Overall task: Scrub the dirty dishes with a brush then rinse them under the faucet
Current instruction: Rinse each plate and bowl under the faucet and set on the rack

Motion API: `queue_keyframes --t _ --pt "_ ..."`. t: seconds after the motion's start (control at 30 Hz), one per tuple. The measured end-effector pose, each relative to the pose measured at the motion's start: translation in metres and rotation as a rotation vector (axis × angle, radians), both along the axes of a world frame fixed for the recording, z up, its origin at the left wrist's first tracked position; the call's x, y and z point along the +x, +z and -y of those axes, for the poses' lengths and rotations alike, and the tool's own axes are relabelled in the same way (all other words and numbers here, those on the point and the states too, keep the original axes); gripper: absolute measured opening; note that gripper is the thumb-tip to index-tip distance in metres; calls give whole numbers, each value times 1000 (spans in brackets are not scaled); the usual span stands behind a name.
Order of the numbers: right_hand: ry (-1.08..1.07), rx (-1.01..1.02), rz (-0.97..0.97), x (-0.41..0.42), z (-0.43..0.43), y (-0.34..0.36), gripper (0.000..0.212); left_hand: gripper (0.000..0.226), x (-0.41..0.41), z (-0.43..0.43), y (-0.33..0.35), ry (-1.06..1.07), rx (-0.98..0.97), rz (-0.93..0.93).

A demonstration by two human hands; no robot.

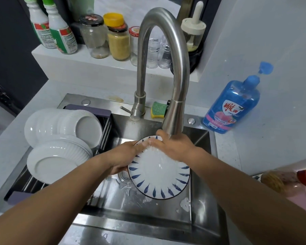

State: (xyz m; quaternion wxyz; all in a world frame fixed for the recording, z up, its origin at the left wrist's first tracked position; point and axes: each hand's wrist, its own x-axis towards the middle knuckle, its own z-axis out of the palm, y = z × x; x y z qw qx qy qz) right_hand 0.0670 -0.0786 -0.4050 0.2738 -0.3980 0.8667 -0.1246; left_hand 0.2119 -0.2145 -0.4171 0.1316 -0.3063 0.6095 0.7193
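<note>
A white plate with blue leaf marks round its rim [157,175] is tilted over the steel sink [200,206], under the faucet [173,119]. Water runs from the spout onto the plate's upper part. My left hand [125,156] grips the plate's left edge, thumb on its face. My right hand [173,147] lies on the plate's upper face under the stream, fingers flat against it. No brush shows in either hand.
Several white plates [64,131] lean on a dark drying rack [102,137] across the sink's left side. A green and yellow sponge [158,110] sits behind the faucet. A blue detergent bottle [235,105] stands at the right. Jars and bottles [117,41] line the back ledge.
</note>
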Motion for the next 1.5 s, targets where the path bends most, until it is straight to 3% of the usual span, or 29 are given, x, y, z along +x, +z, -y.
queue_keyframes --t 0.13,0.3,0.43,0.5,0.6,0.67,0.73,0.8,0.87,0.93,0.97,1.03,1.13,1.27,1.37,1.43,1.5 --pt "-258 -227 354 -5 -3 -10 32 35 3 0 -7 82 20 -64" --pt "-408 -171 447 -5 -33 -22 33 26 9 -4 -22 375 50 -72" --pt "-555 -210 682 25 -46 -23 34 26 9 -11 -36 526 121 -80" --pt "-587 -309 645 34 -49 -25 28 42 12 -16 -43 505 73 -147" --pt "-670 -363 581 36 -45 -27 26 97 14 -29 -52 348 -129 -291" --pt "-737 -375 548 39 -41 -26 24 125 10 -43 -49 339 -327 -226" --pt "-768 -397 530 44 -39 -24 21 138 1 -54 -47 352 -502 -101" --pt "-783 -421 518 48 -40 -23 20 129 -5 -53 -48 412 -503 -79" --pt "-803 -431 530 52 -42 -24 21 82 -9 -45 -53 445 -476 -76" --pt "-812 -439 566 58 -45 -26 22 28 -9 -37 -51 394 -647 29" --pt "-812 -434 582 61 -45 -27 22 20 -7 -32 -51 361 -747 66" --pt "-831 -411 616 66 -45 -28 24 35 -4 -27 -47 296 -827 89" --pt "-911 -314 677 61 -48 -27 26 50 8 -17 -45 283 -652 24" --pt "-940 -123 746 39 -48 -19 26 30 36 4 -58 110 -717 -183" --pt "-928 -54 816 26 -44 -7 27 70 48 16 -50 -236 -831 -305" --pt "-924 -37 891 21 -41 0 29 61 48 17 -42 -399 -897 -391" --pt "-903 -25 948 18 -37 4 32 40 44 17 -35 -378 -919 -463"
